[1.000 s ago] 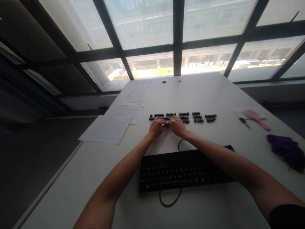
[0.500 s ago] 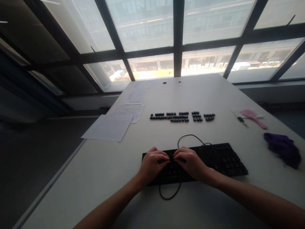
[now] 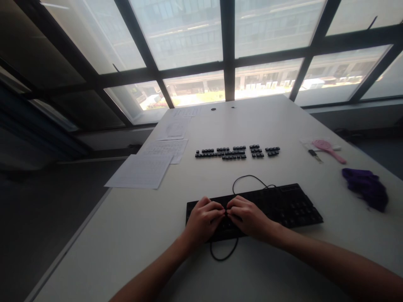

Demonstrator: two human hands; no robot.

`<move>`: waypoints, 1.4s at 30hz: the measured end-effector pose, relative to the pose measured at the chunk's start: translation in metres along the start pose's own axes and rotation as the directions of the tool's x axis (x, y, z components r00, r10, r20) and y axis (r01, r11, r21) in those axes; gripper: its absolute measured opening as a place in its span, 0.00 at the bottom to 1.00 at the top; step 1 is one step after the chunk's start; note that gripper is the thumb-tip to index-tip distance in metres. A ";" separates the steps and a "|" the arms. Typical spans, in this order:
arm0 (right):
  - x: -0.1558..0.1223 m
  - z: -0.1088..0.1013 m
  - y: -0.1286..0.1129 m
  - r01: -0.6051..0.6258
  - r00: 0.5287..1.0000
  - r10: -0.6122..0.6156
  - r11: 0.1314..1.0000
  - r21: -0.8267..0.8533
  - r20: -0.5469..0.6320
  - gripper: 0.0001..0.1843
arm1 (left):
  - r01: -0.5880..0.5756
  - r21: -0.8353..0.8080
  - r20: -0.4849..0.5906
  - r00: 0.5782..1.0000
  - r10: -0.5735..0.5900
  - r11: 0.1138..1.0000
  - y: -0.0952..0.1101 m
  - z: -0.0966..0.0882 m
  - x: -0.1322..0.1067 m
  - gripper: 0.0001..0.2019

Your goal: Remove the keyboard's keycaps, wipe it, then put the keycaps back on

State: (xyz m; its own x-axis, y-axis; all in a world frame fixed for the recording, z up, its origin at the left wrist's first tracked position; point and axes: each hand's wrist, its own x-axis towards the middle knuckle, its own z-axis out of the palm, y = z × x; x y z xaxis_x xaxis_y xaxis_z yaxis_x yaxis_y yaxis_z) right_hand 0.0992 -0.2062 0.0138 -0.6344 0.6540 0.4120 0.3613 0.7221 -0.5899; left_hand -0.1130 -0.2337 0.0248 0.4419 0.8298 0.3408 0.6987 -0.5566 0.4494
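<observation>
A black keyboard (image 3: 283, 203) lies on the white table (image 3: 126, 235), its cable (image 3: 248, 180) looping behind it and under its front edge. My left hand (image 3: 203, 220) and my right hand (image 3: 247, 217) rest on the keyboard's left half, fingers curled and fingertips pinched together where the two hands meet. What they pinch is hidden. Rows of loose black keycaps (image 3: 236, 152) lie in neat groups farther back on the table.
Several printed paper sheets (image 3: 141, 170) lie at the table's left. At the right are a pink brush (image 3: 327, 149), a small dark tool (image 3: 313, 154) and a purple cloth (image 3: 365, 186). Large windows stand beyond the table's far edge.
A second ago both hands were at the keycap rows. They drew back to the keyboard's left half and have stayed there, fingertips together. The view shifted slightly.
</observation>
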 end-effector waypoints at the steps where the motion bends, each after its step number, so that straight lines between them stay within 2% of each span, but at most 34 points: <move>1: 0.000 0.000 -0.001 0.004 1.000 -0.004 1.000 -0.020 0.005 0.08 | -0.014 0.025 0.002 1.000 0.014 1.000 0.000 0.000 -0.001 0.08; 5: 0.000 -0.001 -0.002 0.025 0.999 -0.022 0.996 -0.088 0.036 0.09 | -0.064 0.102 0.034 0.998 0.060 0.993 0.001 0.001 -0.001 0.08; 8: 0.001 -0.002 -0.002 0.025 0.999 -0.020 0.993 -0.112 0.042 0.10 | -0.068 0.096 0.054 0.997 0.063 0.993 0.003 0.003 -0.001 0.08; 12: -0.002 -0.003 -0.005 0.016 0.999 -0.011 0.994 -0.105 0.046 0.09 | -0.023 0.044 0.044 0.999 0.022 0.999 0.006 0.001 -0.001 0.08; 15: 0.001 -0.006 -0.004 -0.021 0.999 0.023 0.998 -0.056 0.043 0.07 | 0.036 -0.020 0.066 0.997 -0.035 0.999 0.005 -0.007 0.009 0.07; 18: 0.020 -0.016 0.012 -0.106 0.994 0.106 0.992 -0.071 -0.012 0.06 | 0.076 -0.005 0.016 0.997 -0.076 0.997 -0.010 -0.016 0.038 0.06; 21: 0.057 -0.029 0.045 -0.226 0.972 0.205 0.948 -0.225 -0.110 0.10 | 0.102 0.107 -0.111 0.990 -0.090 0.989 -0.038 -0.016 0.082 0.10; 23: 0.085 -0.037 0.070 -0.295 0.955 0.261 0.891 -0.345 -0.142 0.12 | 0.139 0.175 -0.154 0.982 -0.112 0.975 -0.059 -0.009 0.113 0.11; 25: 0.109 -0.040 0.091 -0.310 0.951 0.283 0.838 -0.449 -0.127 0.13 | 0.164 0.238 -0.158 0.979 -0.129 0.957 -0.077 0.001 0.139 0.12; 29: 0.134 -0.038 0.116 -0.289 0.956 0.275 0.804 -0.519 -0.106 0.13 | 0.172 0.309 -0.127 0.982 -0.138 0.935 -0.098 0.022 0.167 0.15; 34: 0.138 -0.033 0.125 -0.240 0.967 0.245 0.811 -0.533 -0.063 0.14 | 0.127 0.294 -0.087 0.991 -0.105 0.947 -0.104 0.034 0.173 0.13; 38: 0.135 -0.031 0.125 -0.194 0.977 0.213 0.839 -0.508 -0.022 0.14 | 0.107 0.247 -0.068 0.993 -0.093 0.963 -0.103 0.036 0.171 0.10; 42: 0.134 -0.029 0.124 -0.172 0.981 0.195 0.874 -0.455 0.005 0.11 | 0.137 0.193 -0.066 0.990 -0.127 0.972 -0.102 0.034 0.171 0.07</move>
State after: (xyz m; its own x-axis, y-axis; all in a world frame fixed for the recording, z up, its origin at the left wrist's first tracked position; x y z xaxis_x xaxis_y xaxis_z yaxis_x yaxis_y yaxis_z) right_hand 0.0789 -0.0228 0.0159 -0.5552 0.7812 0.2853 0.7356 0.6213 -0.2699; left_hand -0.0893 -0.0341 0.0089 0.3116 0.8891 0.3352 0.8479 -0.4194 0.3243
